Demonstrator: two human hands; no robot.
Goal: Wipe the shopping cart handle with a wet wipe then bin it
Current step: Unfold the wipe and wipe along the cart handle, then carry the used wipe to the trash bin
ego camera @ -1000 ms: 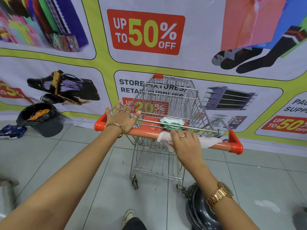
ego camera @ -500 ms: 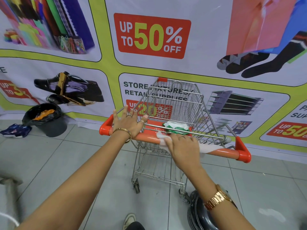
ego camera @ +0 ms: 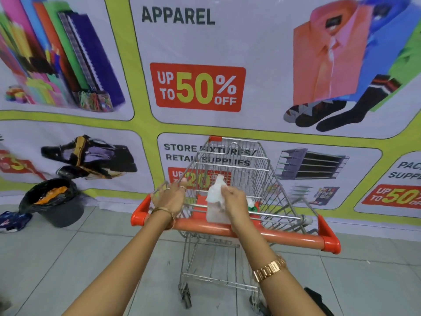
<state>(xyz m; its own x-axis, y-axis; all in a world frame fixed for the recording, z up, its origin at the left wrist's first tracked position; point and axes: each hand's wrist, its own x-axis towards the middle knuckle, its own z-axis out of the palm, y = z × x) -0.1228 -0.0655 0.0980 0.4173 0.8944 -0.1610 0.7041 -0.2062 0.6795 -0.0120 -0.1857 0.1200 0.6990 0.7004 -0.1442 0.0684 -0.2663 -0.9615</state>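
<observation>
Wall banner (ego camera: 262,42), 12 o'clock panel: "APPAREL", above a red badge (ego camera: 197,87) reading "UP TO 50% OFF". Centre panel behind the cart wires: "STORE FIXTURES/ RETAIL SUPPLIES", partly hidden; red badge beneath, only "UP" and "20" legible. At 3 o'clock: cut-off "PAC… SUPP…" and second badge (ego camera: 395,197), "UP TO 50".

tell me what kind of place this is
Most likely a retail store, or a mock-up of one. A wire shopping cart with an orange handle stands on a tiled floor, and behind it a wall banner advertises apparel and "up to 50% off".
</observation>
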